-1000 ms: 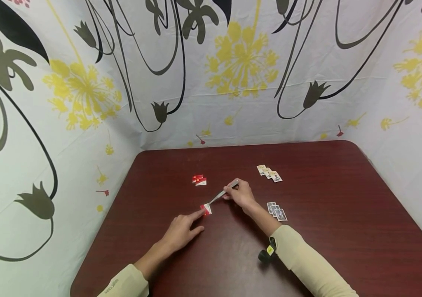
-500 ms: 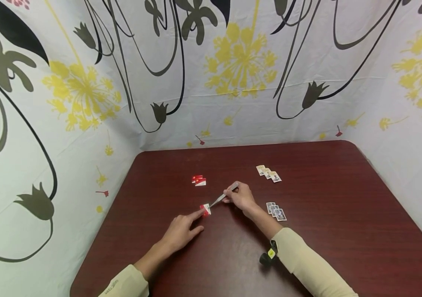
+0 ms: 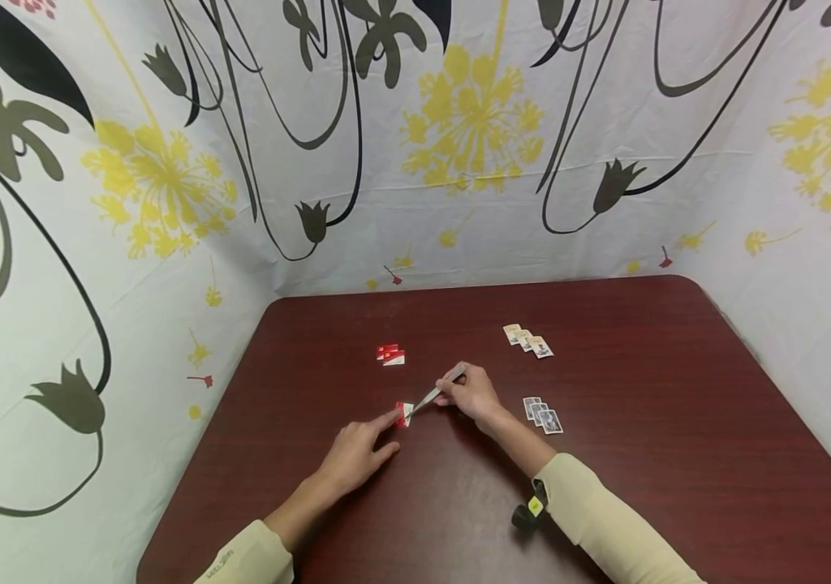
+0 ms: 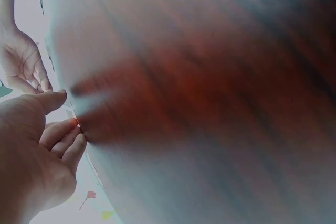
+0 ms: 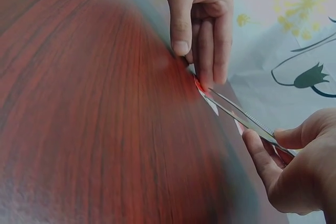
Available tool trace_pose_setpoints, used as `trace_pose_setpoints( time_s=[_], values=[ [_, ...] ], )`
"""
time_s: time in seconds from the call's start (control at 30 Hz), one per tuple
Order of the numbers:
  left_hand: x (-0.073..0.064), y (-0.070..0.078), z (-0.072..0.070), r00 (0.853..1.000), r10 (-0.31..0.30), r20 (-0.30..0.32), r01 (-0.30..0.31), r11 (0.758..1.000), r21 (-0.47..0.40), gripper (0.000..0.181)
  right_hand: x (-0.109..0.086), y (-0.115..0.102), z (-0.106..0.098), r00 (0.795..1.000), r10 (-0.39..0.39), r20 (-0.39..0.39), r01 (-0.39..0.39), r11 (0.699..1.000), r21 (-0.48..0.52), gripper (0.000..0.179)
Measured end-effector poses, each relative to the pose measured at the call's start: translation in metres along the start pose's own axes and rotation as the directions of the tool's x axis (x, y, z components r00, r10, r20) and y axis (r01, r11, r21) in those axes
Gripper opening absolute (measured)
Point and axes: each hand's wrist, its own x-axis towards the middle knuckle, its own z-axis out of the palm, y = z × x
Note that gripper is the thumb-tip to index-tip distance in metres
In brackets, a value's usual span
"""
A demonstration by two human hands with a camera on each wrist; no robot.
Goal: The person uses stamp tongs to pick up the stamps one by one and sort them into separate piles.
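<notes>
A small red and white card (image 3: pixel 407 410) lies on the dark red table under the index fingertip of my left hand (image 3: pixel 354 456). That finger is stretched out and presses the card's left side, with the thumb held apart. My right hand (image 3: pixel 472 397) pinches metal tweezers (image 3: pixel 430 397) between thumb and fingers. Their tips reach down to the card's white part, beside the left fingertip. In the right wrist view the two arms of the tweezers (image 5: pixel 236 115) stand apart, with the tips right at the card. The left hand covers part of the card.
Behind lies an overlapping group of red and white cards (image 3: pixel 391 355). Yellowish picture cards (image 3: pixel 528 341) overlap at the back right, and grey picture cards (image 3: pixel 543 415) lie right of my right hand. A patterned cloth (image 3: pixel 459 243) hangs beyond the wood-grain table (image 3: pixel 445 519).
The tweezers' tips have moved slightly toward me along the card, with the right hand lowering a little. The card has turned a little straighter. My left hand stays nearly still.
</notes>
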Motion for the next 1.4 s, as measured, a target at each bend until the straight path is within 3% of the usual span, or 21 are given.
trace_pose_setpoints(
  time_s=[0.3,0.53,0.97,1.4],
  values=[
    [0.001,-0.001,0.001,1.000,-0.008,0.000,0.008,1.000,0.008,0.058,-0.003,0.002,0.005,0.999,0.005,0.035,-0.006,0.999,0.035,0.008],
    [0.001,-0.002,0.002,1.000,0.005,-0.008,-0.005,1.000,0.010,0.058,0.004,-0.006,-0.007,0.999,-0.029,-0.027,0.031,0.997,0.075,0.007],
    [0.000,-0.002,0.000,1.000,0.002,-0.002,-0.002,1.000,-0.005,0.059,0.012,-0.007,-0.007,0.999,-0.024,-0.028,0.023,1.000,-0.012,0.008],
    [0.001,-0.003,0.001,1.000,-0.003,0.009,0.003,1.000,-0.009,0.059,0.012,-0.006,-0.006,1.000,0.009,-0.018,-0.009,1.000,-0.001,0.006]
  ],
)
